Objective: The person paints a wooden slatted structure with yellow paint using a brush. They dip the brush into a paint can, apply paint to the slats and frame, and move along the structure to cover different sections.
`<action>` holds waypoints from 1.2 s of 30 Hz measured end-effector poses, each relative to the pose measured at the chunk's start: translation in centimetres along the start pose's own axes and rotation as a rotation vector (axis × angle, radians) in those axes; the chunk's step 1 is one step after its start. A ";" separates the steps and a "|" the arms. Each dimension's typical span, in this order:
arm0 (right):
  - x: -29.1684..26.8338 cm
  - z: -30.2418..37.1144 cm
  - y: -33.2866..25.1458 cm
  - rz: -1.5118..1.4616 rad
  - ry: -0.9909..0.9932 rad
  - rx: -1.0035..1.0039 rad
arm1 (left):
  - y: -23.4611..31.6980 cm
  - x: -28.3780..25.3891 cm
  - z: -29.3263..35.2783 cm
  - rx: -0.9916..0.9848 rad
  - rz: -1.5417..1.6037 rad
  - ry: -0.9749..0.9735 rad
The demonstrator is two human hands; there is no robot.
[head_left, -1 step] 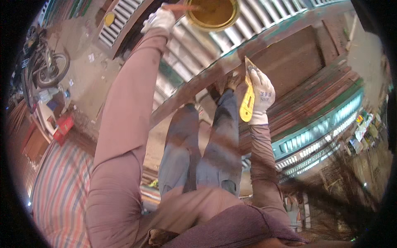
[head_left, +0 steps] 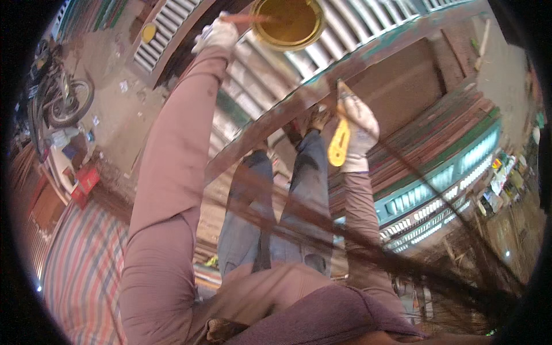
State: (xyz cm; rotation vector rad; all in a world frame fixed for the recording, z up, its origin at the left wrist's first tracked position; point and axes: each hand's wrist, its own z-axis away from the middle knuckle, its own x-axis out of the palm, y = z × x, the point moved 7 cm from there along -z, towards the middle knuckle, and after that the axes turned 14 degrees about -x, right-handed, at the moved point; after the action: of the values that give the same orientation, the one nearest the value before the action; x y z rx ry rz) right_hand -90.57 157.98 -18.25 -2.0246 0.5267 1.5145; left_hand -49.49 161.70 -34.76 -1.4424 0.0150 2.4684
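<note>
My left hand point(head_left: 218, 34), in a white glove, is closed around a reddish stick-like tool point(head_left: 247, 19). The tool points right, over the rim of a round can point(head_left: 287, 45) with yellow-brown contents; its tip is blurred, so I cannot tell whether it touches them. My right hand point(head_left: 362, 123), also gloved in white, grips a putty knife point(head_left: 339, 144) with a yellow handle. The knife's narrow blade points up toward the edge of a ridged metal panel point(head_left: 339, 43), on which the can appears to stand.
A brown, worn frame edge point(head_left: 270, 118) runs diagonally before my legs. Stacked reddish-brown lengths point(head_left: 425, 138) lie to the right. At the left are a motorcycle point(head_left: 66, 100), a red box point(head_left: 86, 181) and a striped cloth point(head_left: 80, 259). Blurred dark strands point(head_left: 368, 253) cross the lower right.
The picture has shifted slightly, the can and left hand appearing a little lower and further left. Dark blurred strands now cross more of the view. Both hands keep their tools.
</note>
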 end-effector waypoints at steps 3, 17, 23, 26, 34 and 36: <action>2.5 3.4 -1.3 -0.318 -0.128 -0.067 | 1.7 -1.1 1.7 -0.013 -0.030 -0.006; -0.6 -12.8 24.9 0.058 -0.003 0.023 | -0.4 -2.5 3.3 0.038 -0.057 -0.150; 3.3 -18.6 27.4 0.257 -0.052 -0.128 | -0.9 -1.8 3.1 0.032 -0.121 -0.128; 3.9 -18.4 26.7 0.302 -0.034 -0.167 | -1.5 -2.1 2.6 -0.156 0.035 -0.154; 2.6 -12.9 27.5 -0.221 -0.197 0.155 | -1.6 -1.8 3.2 -0.115 -0.078 -0.057; 0.1 -14.3 27.4 -0.117 -0.027 0.033 | -1.9 -1.7 2.7 -0.128 -0.060 -0.024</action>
State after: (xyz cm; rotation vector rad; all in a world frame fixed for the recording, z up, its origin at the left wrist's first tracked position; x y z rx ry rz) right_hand -96.57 127.71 -20.66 -1.9720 0.4132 1.4518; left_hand -50.49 163.52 -31.70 -1.4411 -0.1911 2.4775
